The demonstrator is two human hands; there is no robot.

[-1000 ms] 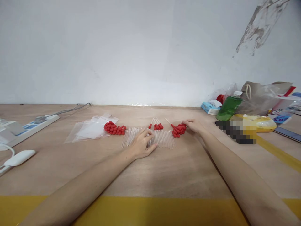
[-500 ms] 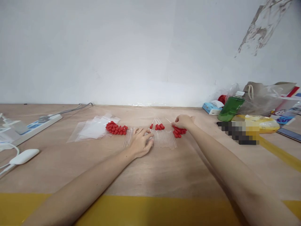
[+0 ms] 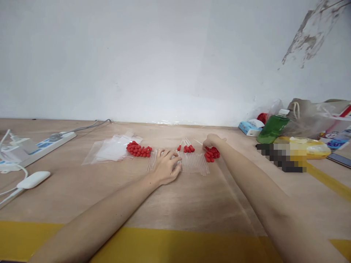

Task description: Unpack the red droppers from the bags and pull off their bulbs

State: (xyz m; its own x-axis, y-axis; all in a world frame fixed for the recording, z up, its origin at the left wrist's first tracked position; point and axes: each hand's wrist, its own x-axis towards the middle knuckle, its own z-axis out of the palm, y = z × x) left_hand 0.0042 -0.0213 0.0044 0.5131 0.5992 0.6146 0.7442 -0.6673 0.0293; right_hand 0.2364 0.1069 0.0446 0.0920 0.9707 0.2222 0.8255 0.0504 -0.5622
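My left hand (image 3: 166, 167) lies flat with its fingers spread over a row of thin clear tubes (image 3: 195, 163). My right hand (image 3: 213, 141) is pinched at the back edge of a pile of red rubber bulbs (image 3: 212, 155). A thin clear tube (image 3: 197, 141) sticks out from its fingertips toward the upper left; the fingers partly hide its grip. Between the hands, behind the row, lie several droppers (image 3: 188, 148) with red bulbs toward me and tubes pointing away. Left of the row is a bigger heap of red bulbs (image 3: 138, 149).
Clear plastic bags (image 3: 109, 150) lie left of the heap. A power strip (image 3: 45, 147) with white plugs and cables is at far left. At right stand a tissue pack (image 3: 250, 128), a green bottle (image 3: 273, 128) and a yellow package (image 3: 312, 146). A wall (image 3: 164, 62) rises behind.
The view has shifted slightly, moving the scene rightward. My right hand sits a little farther left over the red pile, uncovering more bulbs. My left hand stays on the tubes.
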